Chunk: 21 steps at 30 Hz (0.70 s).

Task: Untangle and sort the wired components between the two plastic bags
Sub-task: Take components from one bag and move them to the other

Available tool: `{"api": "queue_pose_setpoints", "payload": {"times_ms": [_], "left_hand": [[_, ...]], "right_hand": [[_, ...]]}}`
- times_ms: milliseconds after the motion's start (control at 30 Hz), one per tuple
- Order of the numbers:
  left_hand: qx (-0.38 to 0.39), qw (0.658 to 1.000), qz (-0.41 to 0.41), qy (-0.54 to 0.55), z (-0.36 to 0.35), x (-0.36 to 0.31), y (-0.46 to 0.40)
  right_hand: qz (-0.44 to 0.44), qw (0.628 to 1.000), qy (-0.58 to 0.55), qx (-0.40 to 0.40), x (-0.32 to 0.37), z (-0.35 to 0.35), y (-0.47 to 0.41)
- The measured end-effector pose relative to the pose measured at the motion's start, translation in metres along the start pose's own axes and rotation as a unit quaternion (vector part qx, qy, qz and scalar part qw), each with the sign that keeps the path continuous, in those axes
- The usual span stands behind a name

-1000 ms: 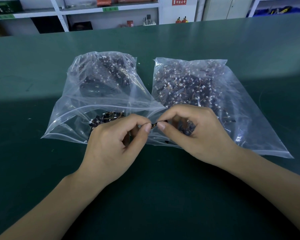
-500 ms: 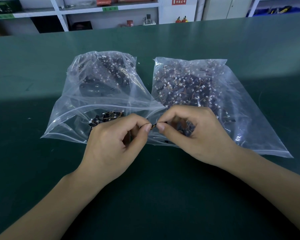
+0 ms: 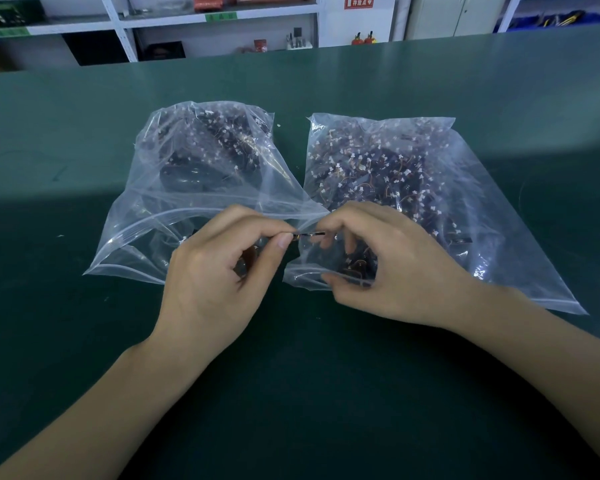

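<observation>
Drawn slightly further apart now, left hand (image 3: 219,271) and right hand (image 3: 388,268) each pinching one end of a wired component (image 3: 309,234), taut at 12 o'clock of both wrists, between left bag (image 3: 146,216) and right bag (image 3: 492,230), likely to free its wire.

Hands (image 3: 291,265) hide wired component (image 3: 309,234) ends.

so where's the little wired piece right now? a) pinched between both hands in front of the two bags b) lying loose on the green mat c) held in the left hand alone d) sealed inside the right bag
a: the left hand and the right hand each pinch an end of the small wired component, stretched between their fingertips just in front of the left bag and the right bag.
</observation>
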<state>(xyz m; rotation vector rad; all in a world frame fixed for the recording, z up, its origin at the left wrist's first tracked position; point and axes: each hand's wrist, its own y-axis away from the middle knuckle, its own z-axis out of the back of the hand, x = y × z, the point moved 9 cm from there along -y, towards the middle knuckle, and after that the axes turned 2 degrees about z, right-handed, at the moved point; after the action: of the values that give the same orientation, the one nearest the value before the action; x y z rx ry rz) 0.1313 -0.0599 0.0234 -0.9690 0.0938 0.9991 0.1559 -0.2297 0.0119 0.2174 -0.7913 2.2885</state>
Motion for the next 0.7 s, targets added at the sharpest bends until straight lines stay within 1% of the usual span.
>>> {"api": "queue_pose_setpoints", "payload": {"times_ms": [67,233,367,467,567,633,700], "left_hand": [[0.0,1.0,-0.006,0.005,0.0,0.0,0.0],[0.031,0.998,-0.048,0.016,-0.006,-0.008,0.003],[0.055,0.994,-0.076,-0.05,-0.014,-0.01,0.005],[0.042,0.989,-0.106,-0.096,-0.016,-0.016,0.005],[0.033,0.979,-0.119,-0.161,-0.021,-0.023,0.004],[0.05,0.972,-0.126,-0.193,-0.028,-0.024,0.004],[0.083,0.967,-0.127,-0.205,-0.035,-0.021,0.007]], "right_hand": [[0.005,1.0,0.002,0.003,0.0,0.001,0.0],[0.012,0.998,-0.036,-0.043,0.0,0.01,0.001],[0.01,0.997,-0.047,-0.057,-0.001,0.009,0.003],[0.015,0.996,-0.059,-0.065,0.001,0.009,0.003],[0.016,0.995,-0.073,-0.066,0.003,0.008,0.002],[0.016,0.995,-0.076,-0.062,0.004,0.007,0.002],[0.009,0.996,-0.076,-0.054,0.005,0.005,0.002]]}}
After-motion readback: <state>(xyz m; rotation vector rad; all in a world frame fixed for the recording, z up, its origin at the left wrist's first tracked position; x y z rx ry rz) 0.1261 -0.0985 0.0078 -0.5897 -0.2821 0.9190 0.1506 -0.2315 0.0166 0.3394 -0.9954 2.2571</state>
